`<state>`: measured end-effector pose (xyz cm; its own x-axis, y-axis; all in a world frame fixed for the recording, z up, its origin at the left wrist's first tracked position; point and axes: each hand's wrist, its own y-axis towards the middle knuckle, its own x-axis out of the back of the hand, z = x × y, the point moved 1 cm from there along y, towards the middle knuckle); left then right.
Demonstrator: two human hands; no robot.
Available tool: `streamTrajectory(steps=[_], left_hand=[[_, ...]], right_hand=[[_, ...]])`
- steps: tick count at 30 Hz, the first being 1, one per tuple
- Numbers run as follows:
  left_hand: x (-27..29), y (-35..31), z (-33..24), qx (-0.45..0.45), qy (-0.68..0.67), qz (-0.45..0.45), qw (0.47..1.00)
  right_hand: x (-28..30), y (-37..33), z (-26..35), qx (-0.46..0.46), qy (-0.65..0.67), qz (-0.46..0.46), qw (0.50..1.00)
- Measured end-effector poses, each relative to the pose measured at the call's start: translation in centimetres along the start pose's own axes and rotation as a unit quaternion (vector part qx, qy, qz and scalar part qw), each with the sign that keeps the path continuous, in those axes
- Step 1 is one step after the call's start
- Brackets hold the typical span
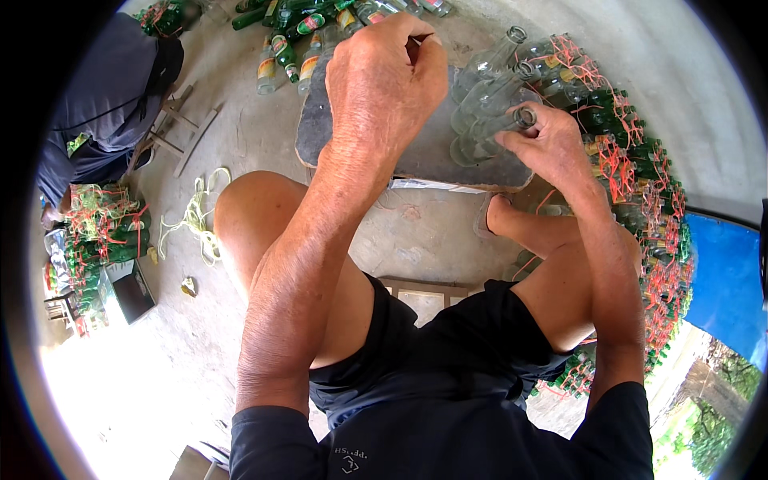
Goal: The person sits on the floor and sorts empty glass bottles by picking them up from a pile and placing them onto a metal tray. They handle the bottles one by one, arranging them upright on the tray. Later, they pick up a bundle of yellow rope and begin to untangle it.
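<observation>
Three clear glass bottles stand in a row at the right end of a dark, worn board point(424, 164) in front of my knees. My right hand point(554, 146) has its thumb and fingers around the neck of the nearest glass bottle point(478, 146). Beyond it are the middle glass bottle point(485, 102) and the farthest glass bottle point(482, 68), both untouched. Raised over the far left part of the board, my left hand point(386, 72) has its fingers curled and thumb pressed in. Whatever it may hold is hidden behind the fingers.
Loose green and clear bottles point(286, 56) lie beyond the board. Bundles of bottles tied with red string point(652, 208) line the right side. On the left are pale cord point(196, 218), more tied bottles point(108, 224) and another person point(108, 76) by a wooden stool point(188, 132).
</observation>
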<state>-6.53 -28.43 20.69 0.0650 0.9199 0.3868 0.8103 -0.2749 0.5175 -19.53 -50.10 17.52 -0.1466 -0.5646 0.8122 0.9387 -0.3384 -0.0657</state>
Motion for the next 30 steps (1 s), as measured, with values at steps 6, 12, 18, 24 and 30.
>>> streamTrajectory(steps=[6, 12, 18, 24, 30], left_hand=[[-0.1, -0.1, 0.1, -0.009, 0.002, -0.004, 1.0], [0.3, -0.2, -0.4, 0.018, -0.025, 0.008, 0.999], [2.6, -0.6, -1.2, 0.036, -0.033, 0.023, 0.999], [11.6, 0.3, -1.6, 0.146, -0.045, 0.044, 0.987], [18.4, -7.6, 11.5, 0.382, -0.088, -0.06, 0.918]], right_hand=[[0.2, 0.3, -0.5, -0.008, 0.022, 0.02, 1.0], [0.6, 0.6, -1.1, -0.012, 0.031, 0.042, 0.999], [2.0, 0.4, 0.7, -0.03, 0.044, 0.07, 0.996], [3.1, 0.1, 2.5, -0.07, 0.098, 0.106, 0.987], [3.8, 0.1, 0.6, -0.056, 0.053, 0.115, 0.99]])
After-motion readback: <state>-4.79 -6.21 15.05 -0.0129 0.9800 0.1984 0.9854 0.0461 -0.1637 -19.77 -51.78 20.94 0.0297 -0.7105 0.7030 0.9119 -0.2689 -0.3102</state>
